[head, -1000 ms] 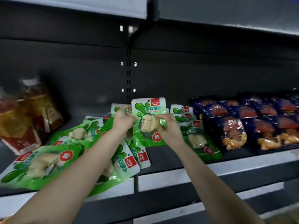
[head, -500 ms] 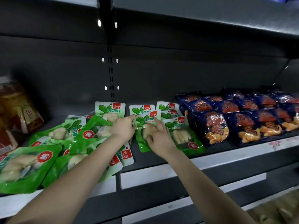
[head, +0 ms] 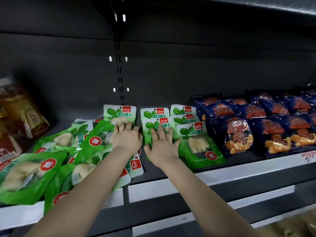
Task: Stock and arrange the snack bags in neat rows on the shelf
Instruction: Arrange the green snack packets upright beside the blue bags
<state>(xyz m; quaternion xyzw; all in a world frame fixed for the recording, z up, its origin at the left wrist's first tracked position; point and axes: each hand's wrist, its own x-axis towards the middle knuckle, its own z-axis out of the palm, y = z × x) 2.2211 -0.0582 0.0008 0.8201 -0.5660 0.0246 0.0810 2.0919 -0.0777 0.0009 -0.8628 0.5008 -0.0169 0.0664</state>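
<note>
1. Two columns of green snack bags (head: 185, 119) already look sorted. They sit at 3 o'clock from the left hand (head: 127, 137), overlapped front to back on the shelf (head: 222, 170) with labels facing up.
2. The right hand (head: 162, 142) is flat, fingers straight and spread, pressing on the front bag (head: 153, 125) of the nearer column. Nothing is gripped; my guess is it's just being patted into line.
3. The left hand is much the same, loose and flat. Its fingertips touch a back bag (head: 119, 113) at its 12 o'clock, and I don't see any pinch.
4. The messy pile (head: 56, 151) at 9 o'clock is the real work left. Green bags are heaped there, tilted every which way, and a couple hang over the front edge.
5. The blue bags (head: 239, 134) further out at 3 o'clock already sit in rows.
6. The orange bags (head: 20, 113) way out at 9 o'clock are too blurry to judge.
7. I'd call it roughly a third done: two columns are in, and the whole pile still needs laying out.
</note>
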